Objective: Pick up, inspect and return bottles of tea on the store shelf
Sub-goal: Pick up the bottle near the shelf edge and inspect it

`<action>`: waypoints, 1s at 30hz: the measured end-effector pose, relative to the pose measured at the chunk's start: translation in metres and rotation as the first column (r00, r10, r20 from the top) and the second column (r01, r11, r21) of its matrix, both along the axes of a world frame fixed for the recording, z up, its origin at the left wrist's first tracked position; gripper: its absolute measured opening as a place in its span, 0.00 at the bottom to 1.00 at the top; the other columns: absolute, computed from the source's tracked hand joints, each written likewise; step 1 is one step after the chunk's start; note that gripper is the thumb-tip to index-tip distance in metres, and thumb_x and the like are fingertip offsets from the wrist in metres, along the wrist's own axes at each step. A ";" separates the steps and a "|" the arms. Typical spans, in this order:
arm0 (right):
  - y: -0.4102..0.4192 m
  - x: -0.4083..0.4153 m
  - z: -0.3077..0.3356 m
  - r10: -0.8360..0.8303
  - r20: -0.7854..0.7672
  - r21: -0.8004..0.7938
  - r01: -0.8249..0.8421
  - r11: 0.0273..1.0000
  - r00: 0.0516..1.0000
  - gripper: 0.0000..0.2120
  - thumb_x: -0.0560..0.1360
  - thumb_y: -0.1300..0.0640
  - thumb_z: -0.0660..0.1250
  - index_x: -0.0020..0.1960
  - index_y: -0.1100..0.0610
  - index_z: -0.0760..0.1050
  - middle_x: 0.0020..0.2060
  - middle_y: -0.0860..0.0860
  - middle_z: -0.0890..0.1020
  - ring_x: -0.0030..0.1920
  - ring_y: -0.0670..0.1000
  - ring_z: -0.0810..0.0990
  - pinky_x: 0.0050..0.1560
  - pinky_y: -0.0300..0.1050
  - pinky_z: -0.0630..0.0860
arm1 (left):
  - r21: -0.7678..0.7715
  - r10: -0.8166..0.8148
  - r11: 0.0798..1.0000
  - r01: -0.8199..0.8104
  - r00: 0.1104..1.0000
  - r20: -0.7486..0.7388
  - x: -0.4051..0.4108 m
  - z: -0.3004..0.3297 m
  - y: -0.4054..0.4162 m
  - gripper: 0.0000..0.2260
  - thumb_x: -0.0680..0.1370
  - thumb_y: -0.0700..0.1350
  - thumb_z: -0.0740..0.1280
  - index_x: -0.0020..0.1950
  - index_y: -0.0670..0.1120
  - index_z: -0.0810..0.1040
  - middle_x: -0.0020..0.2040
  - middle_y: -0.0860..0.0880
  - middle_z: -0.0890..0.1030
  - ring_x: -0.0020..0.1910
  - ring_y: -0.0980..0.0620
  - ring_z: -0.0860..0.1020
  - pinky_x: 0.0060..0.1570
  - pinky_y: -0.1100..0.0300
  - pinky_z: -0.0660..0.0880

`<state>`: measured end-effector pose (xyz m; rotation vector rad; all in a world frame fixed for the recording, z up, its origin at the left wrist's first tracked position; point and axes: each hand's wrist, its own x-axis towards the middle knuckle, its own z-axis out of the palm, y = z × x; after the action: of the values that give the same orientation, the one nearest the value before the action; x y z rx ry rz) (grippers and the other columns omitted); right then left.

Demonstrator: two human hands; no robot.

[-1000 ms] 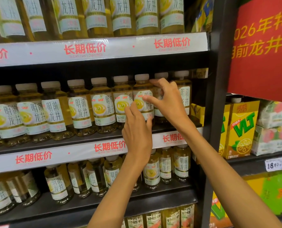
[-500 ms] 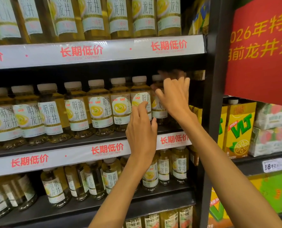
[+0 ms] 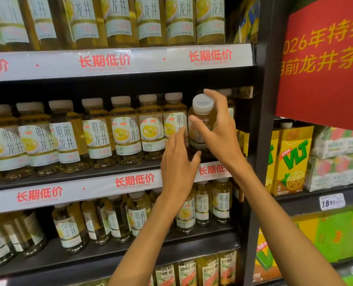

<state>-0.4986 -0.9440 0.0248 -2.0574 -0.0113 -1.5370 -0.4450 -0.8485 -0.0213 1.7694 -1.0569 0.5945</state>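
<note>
Your left hand [image 3: 177,168], nearest the camera, reaches up with straight, relaxed fingers whose tips touch the label of a standing tea bottle [image 3: 174,118] in the middle shelf's row. Just right of it, your right hand [image 3: 216,129] curls round the tilted bottle [image 3: 201,120], thumb on the front and fingers over its white cap [image 3: 203,103], at the right end of the middle shelf [image 3: 76,175]. The black upright [image 3: 260,141] stands close beyond, and the upper shelf edge [image 3: 117,60] hangs above the caps

"长期低价" was printed on the shelf strips [image 3: 117,61], "明前龙井" on the bottle labels [image 3: 126,134], "VLT" on the cartons [image 3: 294,155] at right.
</note>
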 end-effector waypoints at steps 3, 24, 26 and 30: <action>0.008 -0.011 0.001 0.036 0.037 0.021 -0.037 0.999 0.999 0.26 0.76 0.59 0.69 0.70 0.60 0.63 0.61 0.45 0.70 0.59 0.35 0.71 0.60 0.29 0.69 | 0.014 -0.084 0.996 0.085 0.995 -0.044 -0.002 0.001 0.004 0.32 0.75 0.45 0.71 0.75 0.46 0.61 0.71 0.49 0.68 0.70 0.52 0.66 0.67 0.57 0.67; 0.065 -0.054 -0.039 0.758 0.004 0.638 -0.586 0.500 0.652 0.12 0.78 0.53 0.63 0.60 0.55 0.73 0.44 0.51 0.84 0.49 0.53 0.84 0.47 0.45 0.79 | -0.369 -0.583 0.762 0.532 0.315 -0.749 -0.070 -0.060 0.112 0.26 0.71 0.63 0.66 0.65 0.51 0.75 0.56 0.50 0.83 0.57 0.51 0.81 0.55 0.56 0.78; 0.072 -0.055 -0.045 0.711 -0.050 0.602 -0.547 0.582 0.701 0.12 0.77 0.52 0.64 0.59 0.53 0.74 0.44 0.50 0.84 0.51 0.52 0.83 0.48 0.42 0.79 | -0.306 -0.518 0.815 0.493 0.380 -0.766 -0.071 -0.066 0.117 0.28 0.70 0.69 0.64 0.63 0.53 0.76 0.55 0.52 0.84 0.57 0.53 0.81 0.62 0.51 0.74; 0.082 -0.050 -0.053 0.723 0.000 0.662 -0.542 0.518 0.690 0.16 0.72 0.48 0.66 0.57 0.54 0.75 0.43 0.50 0.84 0.49 0.53 0.83 0.46 0.43 0.80 | -0.404 -0.534 0.811 0.423 0.255 -0.806 -0.074 -0.073 0.121 0.30 0.62 0.69 0.64 0.56 0.52 0.79 0.48 0.47 0.86 0.47 0.49 0.84 0.52 0.49 0.80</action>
<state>-0.5489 -0.8617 -0.0283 -1.4389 -0.1337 -0.6309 -0.5192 -0.7275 -0.0944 1.2070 -0.6533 -0.6936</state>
